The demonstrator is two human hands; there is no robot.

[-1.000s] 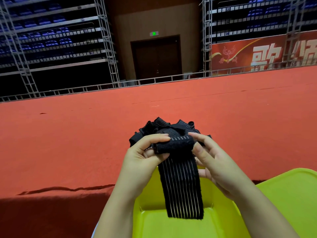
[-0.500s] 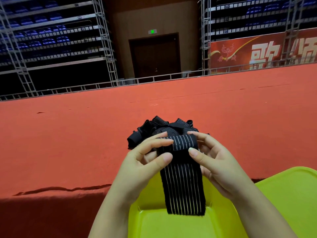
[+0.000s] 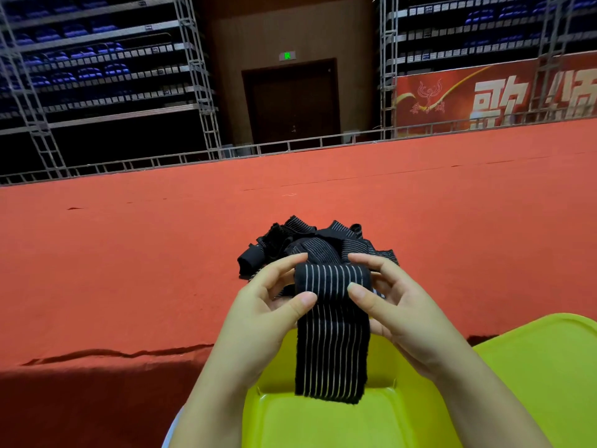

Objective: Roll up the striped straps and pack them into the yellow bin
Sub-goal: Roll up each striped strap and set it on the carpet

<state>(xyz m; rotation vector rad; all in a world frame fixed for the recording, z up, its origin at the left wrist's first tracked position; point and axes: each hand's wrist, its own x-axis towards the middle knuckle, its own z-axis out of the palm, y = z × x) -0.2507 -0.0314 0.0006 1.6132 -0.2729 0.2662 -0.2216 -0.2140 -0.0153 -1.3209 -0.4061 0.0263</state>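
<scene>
hands (image 3: 332, 305) pinching striped strap (image 3: 332, 344), tail hanging down

A wide tabletop (image 3: 129, 270) covered in red-orange cloth fills the middle of the view, running back to a metal rail at its far edge. The cloth hangs over the near edge, where a wrinkled fold runs along the left side above a shadowed front. A loose pile of black straps (image 3: 310, 244) with thin white stripes lies directly on the cloth near the middle, tangled and partly folded. A yellow bin (image 3: 323, 421) shows below the near edge.
</scene>
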